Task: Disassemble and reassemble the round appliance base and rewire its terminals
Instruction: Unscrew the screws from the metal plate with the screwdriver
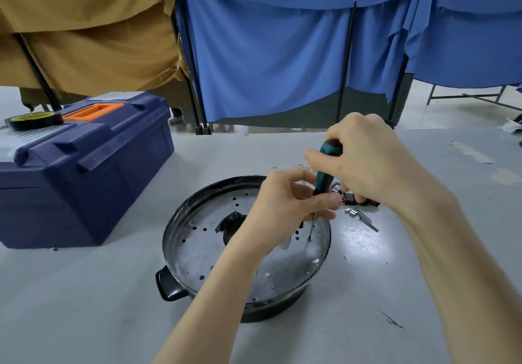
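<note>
Black metal, round and shallow: the appliance base (pixel 172 222) is sitting on the grey bench (pixel 84 307), near me and at the centre, with its stubby handle (pixel 169 286) pointing near-left. A silvery perforated plate (pixel 197 253) is covering its top, with a dark opening in the middle.

My right hand (pixel 364 163) is wrapping around the top of a teal-handled screwdriver (pixel 324 171), fingers curled on the grip, ready for turning. My left hand (pixel 285 208) is pinching the tool low down, where the handle meets the thin shaft. I judge it is steadying the tip so it is not slipping off. The tip is resting on a small screw (pixel 309 239) at the right side of the plate, close to the rim. I cannot tell whether I am loosening or tightening it.

Just right of the base, small red and black parts (pixel 351 198) and short metal pins (pixel 364 218) are lying on the bench, probably set aside within easy reach. Far left, a dark blue toolbox (pixel 84 171) is sitting closed, with a roll of tape (pixel 34 119) resting on its lid, out of the working area.
</note>
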A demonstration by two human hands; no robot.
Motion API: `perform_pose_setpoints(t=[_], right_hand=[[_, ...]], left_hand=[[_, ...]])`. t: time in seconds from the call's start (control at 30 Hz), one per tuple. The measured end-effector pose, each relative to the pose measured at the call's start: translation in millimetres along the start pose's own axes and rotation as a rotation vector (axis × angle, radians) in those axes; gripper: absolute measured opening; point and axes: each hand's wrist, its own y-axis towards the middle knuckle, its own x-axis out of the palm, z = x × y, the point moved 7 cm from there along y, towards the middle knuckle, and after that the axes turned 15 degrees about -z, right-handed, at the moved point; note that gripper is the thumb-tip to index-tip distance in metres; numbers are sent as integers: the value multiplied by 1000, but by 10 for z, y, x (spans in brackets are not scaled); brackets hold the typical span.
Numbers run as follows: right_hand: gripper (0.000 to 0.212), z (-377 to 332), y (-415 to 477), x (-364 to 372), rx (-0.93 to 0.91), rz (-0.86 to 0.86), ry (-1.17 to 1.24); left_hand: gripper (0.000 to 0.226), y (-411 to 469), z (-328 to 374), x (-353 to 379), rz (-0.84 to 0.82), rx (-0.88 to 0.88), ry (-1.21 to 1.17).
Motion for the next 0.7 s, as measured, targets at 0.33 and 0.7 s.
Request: perform_pose_setpoints(t=[0.33,0.7], right_hand=[[36,-120,-43,73,-132,-131,143],[48,-105,-30,47,90,83,-151]], left_hand=[[22,-70,-59,-42,-168,-62,-47],[8,9,12,-32,-17,28,-8]])
